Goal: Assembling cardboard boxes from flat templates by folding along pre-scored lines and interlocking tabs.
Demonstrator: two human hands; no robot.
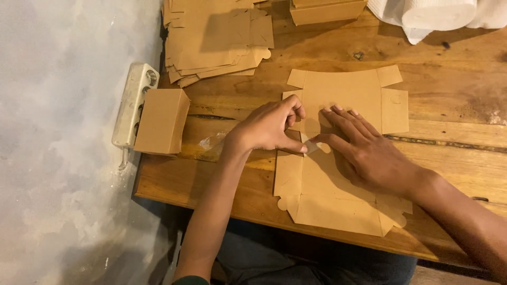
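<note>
A flat brown cardboard box blank (343,95) lies unfolded on the wooden table (454,95). My left hand (272,126) curls at the blank's left edge, its thumb and fingers pinching a small side flap near the middle fold. My right hand (364,153) lies flat on the middle of the blank with fingers spread, pressing it down beside the left thumb.
A stack of flat brown blanks (216,39) sits at the back left. A folded brown box (161,120) stands at the table's left edge, next to a white power strip (134,103). Another brown box (327,10) and white paper rolls (438,13) lie at the back.
</note>
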